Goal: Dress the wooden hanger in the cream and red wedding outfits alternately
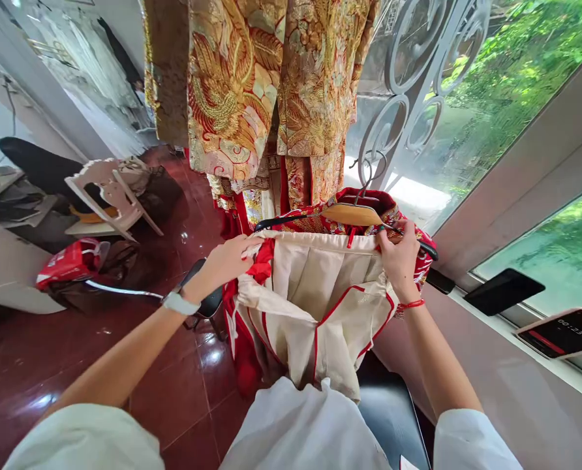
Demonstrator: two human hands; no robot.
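A cream skirt with red trim [303,313] hangs in front of me, its waistband spread between my hands and its inside showing. My left hand [229,264] is closed on the waistband's left end, beside a bunched red fabric strip [262,261]. At the right end, my right hand [399,254] pinches the waistband with thumb and fingers, close to the metal arm of a wooden hanger [352,214]. Directly behind, a red embroidered jacket [386,202] hangs on a black hanger [284,220]. My fingers hide whatever clips are at the waistband.
Gold embroidered garments [237,85] hang behind. A black stool seat [393,418] is below right. Two phones, one black [506,292] and one showing a timer [565,333], rest on the window ledge. A white chair [109,196] and red bag [70,261] are at left.
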